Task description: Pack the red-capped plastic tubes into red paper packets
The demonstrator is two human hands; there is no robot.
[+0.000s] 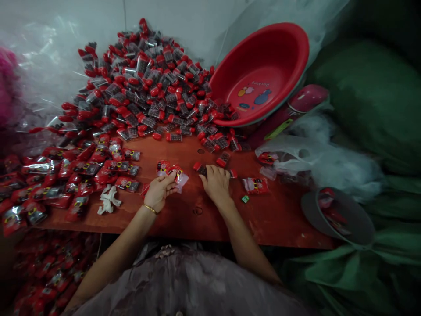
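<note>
Between the thumb and fingers of my left hand (pixel 158 189) is the edge of a small red printed plastic bag (pixel 180 176), its clear end hanging loose over the table. My right hand (pixel 215 183) lies over a small clear bottle with a red cap (pixel 199 168), fingers curled around it; red also shows at the far side of the fingers. Just beyond that hand lies another red-capped bottle (pixel 223 159). To its right is a flat red packet (pixel 255 185), with a small green piece (pixel 245 199) close by.
A tall heap of red-capped bottles (pixel 141 87) fills the back of the table (pixel 177 219). Filled red packets (pixel 79 171) spread on the left beside crumpled white scraps (pixel 108 199). A red basin (pixel 259 52) leans at back right; a grey bowl (pixel 309 213) sits at front right.
</note>
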